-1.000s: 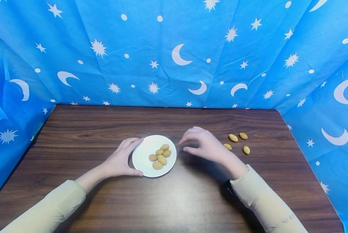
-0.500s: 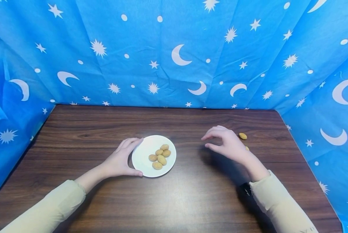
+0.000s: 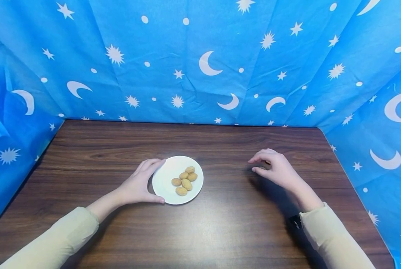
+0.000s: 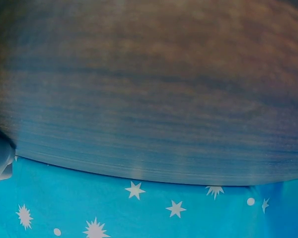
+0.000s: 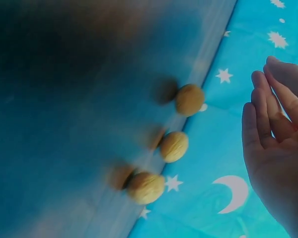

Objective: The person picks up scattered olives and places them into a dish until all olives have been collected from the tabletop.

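Observation:
A small white plate (image 3: 165, 179) stands on the brown wooden table, bearing several yellow-brown oval pieces (image 3: 186, 184) that look like nuts in the shell. My left hand (image 3: 138, 185) grips the plate's left side, fingers at the far rim and thumb at the near rim. On the right, my right hand (image 3: 277, 168) hovers over the table, fingers and thumb bent with a gap between them; I see nothing held. It hides most of the loose nuts in the head view. In the right wrist view, three wrinkled nuts (image 5: 145, 188) lie on the table beside the right hand (image 5: 278, 124).
The wooden table (image 3: 200, 231) has a blue cloth (image 3: 173, 74) with white stars and moons behind it and at both sides. In the left wrist view only table, cloth and a bit of the hand (image 4: 0, 158) show.
My right hand has moved right, away from the plate to the loose nuts, and now covers them in the head view. The left hand and the plate have stayed put.

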Available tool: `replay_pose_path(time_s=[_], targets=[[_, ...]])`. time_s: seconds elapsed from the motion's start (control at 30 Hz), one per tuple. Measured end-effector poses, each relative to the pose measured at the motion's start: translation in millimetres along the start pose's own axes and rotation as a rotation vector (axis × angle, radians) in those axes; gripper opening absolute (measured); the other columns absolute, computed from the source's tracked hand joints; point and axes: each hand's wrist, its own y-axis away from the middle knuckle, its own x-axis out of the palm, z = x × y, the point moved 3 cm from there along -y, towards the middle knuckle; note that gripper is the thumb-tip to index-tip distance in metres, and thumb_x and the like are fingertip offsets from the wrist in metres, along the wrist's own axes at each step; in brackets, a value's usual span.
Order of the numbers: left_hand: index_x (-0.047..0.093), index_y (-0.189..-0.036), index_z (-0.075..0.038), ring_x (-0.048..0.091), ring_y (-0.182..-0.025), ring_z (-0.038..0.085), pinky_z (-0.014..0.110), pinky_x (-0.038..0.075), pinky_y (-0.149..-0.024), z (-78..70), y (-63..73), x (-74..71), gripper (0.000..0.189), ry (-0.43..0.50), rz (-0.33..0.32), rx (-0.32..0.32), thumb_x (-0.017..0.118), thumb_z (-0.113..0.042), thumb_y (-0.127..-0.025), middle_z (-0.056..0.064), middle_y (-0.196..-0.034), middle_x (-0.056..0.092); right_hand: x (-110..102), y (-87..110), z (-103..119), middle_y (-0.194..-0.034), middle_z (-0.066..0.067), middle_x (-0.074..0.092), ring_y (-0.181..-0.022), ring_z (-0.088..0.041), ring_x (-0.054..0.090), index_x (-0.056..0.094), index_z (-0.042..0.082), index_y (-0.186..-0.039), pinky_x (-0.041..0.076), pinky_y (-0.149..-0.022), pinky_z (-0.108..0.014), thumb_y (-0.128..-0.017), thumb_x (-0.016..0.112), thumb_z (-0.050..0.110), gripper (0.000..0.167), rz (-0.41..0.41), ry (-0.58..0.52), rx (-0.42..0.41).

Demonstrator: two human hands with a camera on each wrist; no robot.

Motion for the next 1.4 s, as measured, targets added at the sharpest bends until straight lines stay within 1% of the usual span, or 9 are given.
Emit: replay_pose_path(time_s=[0.17, 0.3, 0.63, 0.97, 1.23, 1.4], targets=[[0.036, -0.163, -0.001, 0.034, -0.151, 0.048, 0.071, 0.036, -0.121, -0.1, 0.2, 0.1, 0.124, 0.003, 0.000, 0.001, 0.098, -0.050, -0.067, 0.024, -0.159, 0.042, -1, 6.0, -11, -0.104, -0.006, 0.078, -0.097, -0.023, 0.068, 0.081, 0.008, -0.106, 0.061, -0.086, -0.049, -0.090, 0.081, -0.001, 0.019, 0.009, 0.035, 0.029], [0.036, -0.163, -0.001, 0.034, -0.151, 0.048, 0.071, 0.036, -0.121, 0.7, 0.2, 1.0, 0.125, 0.003, 0.002, 0.001, 0.098, -0.050, -0.067, 0.024, -0.159, 0.042, -1, 9.1, -19, -0.103, -0.007, 0.078, -0.097, -0.025, 0.070, 0.081, 0.008, -0.105, 0.062, -0.088, -0.049, -0.090, 0.081, -0.001, 0.017, 0.019, 0.062, 0.046], [0.035, -0.164, -0.003, 0.033, -0.152, 0.047, 0.070, 0.035, -0.122, 3.3, 0.2, 2.6, 0.126, 0.000, 0.006, -0.006, 0.097, -0.053, -0.067, 0.023, -0.160, 0.041, -1, 12.7, -32, -0.101, -0.006, 0.078, -0.098, -0.025, 0.072, 0.081, 0.008, -0.103, 0.061, -0.090, -0.050, -0.091, 0.081, 0.000, 0.015, 0.036, 0.066, 0.067], [0.037, -0.163, -0.001, 0.036, -0.150, 0.047, 0.071, 0.036, -0.121, 2.2, -1.4, 1.1, 0.125, 0.015, -0.003, 0.012, 0.099, -0.049, -0.065, 0.023, -0.158, 0.043, 0, 11.7, -40, -0.102, -0.008, 0.078, -0.098, -0.027, 0.071, 0.080, 0.008, -0.103, 0.059, -0.091, -0.052, -0.090, 0.081, 0.001, 0.015, 0.080, 0.098, 0.090], [0.036, -0.163, -0.001, 0.035, -0.150, 0.047, 0.071, 0.036, -0.121, 2.9, -1.1, 0.8, 0.126, 0.014, 0.002, 0.001, 0.099, -0.051, -0.066, 0.023, -0.159, 0.043, 2, 11.2, -42, -0.102, -0.009, 0.077, -0.097, -0.027, 0.070, 0.080, 0.008, -0.104, 0.059, -0.091, -0.053, -0.090, 0.081, 0.002, 0.015, 0.097, 0.109, 0.102], [0.036, -0.163, -0.001, 0.035, -0.150, 0.047, 0.071, 0.036, -0.121, 3.7, -1.1, 1.4, 0.126, 0.010, 0.001, 0.005, 0.099, -0.050, -0.065, 0.023, -0.159, 0.043, 2, 10.3, -40, -0.102, -0.009, 0.077, -0.097, -0.027, 0.070, 0.080, 0.008, -0.103, 0.059, -0.091, -0.053, -0.091, 0.081, 0.002, 0.014, 0.100, 0.109, 0.109]])
